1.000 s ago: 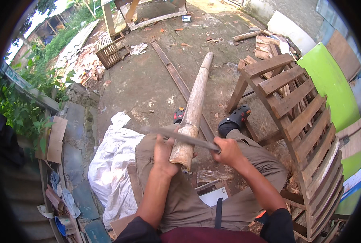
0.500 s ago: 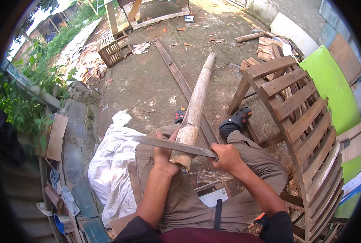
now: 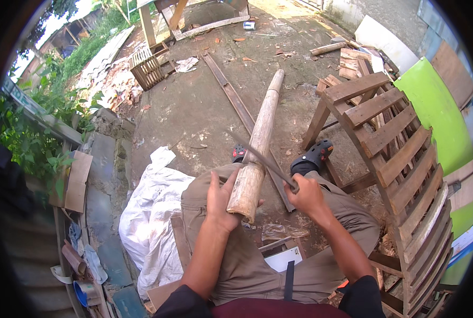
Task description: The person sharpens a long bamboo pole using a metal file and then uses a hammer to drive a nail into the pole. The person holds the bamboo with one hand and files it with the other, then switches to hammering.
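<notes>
A pale, thick wooden pole [image 3: 262,130] slants away from me between my knees, narrowing to a stepped tip at its far end. My left hand [image 3: 219,204] is wrapped round its near end from the left and below, with fingertips showing on the right side. In my closed right hand [image 3: 305,195] is the handle of a long flat grey metal blade [image 3: 265,160]. The blade lies aslant over the pole's middle, its tip pointing up and left. Whether its edge touches the wood I cannot tell.
A slatted wooden rack [image 3: 390,143] leans close on my right. White cloth [image 3: 154,212] lies beside my left leg, near a low block wall [image 3: 98,191]. A long narrow plank [image 3: 228,93] lies on the ground ahead, and a slatted crate [image 3: 147,69] stands far left.
The blade has moved from across the pole's near end to farther up it and turned, its tip now pointing away. My right hand has risen slightly; my left still grips the pole.
</notes>
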Motion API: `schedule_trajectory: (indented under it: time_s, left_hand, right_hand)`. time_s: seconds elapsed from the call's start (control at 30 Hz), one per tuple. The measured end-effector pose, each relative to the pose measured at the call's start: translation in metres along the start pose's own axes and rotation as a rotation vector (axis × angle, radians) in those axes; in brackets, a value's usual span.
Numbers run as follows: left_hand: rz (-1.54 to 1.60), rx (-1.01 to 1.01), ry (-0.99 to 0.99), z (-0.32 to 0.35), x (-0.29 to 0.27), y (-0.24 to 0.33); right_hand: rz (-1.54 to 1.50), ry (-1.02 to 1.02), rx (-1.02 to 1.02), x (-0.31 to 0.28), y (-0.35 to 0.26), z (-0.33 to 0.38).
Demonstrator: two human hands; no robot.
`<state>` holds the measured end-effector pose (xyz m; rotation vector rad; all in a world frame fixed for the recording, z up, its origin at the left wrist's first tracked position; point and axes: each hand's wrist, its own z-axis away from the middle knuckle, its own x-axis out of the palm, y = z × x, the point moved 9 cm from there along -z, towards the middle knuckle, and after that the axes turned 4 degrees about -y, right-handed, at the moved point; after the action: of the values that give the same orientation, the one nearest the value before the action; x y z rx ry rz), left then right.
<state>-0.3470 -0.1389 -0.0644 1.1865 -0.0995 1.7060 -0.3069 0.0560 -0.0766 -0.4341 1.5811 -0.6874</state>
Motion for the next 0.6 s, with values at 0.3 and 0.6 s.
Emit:
schedule_trajectory:
  time_s: [0.3,0.6]
  left_hand:
    - [-0.008,-0.002,-0.002,-0.007,-0.008,-0.004]
    - [0.055,0.014,-0.071,-0.013,-0.01,-0.004]
  right_hand:
    - [-0.124,0.074,-0.068,-0.002,-0.024,0.037]
    - [-0.067,0.085,0.085,0.001,0.012,0.012]
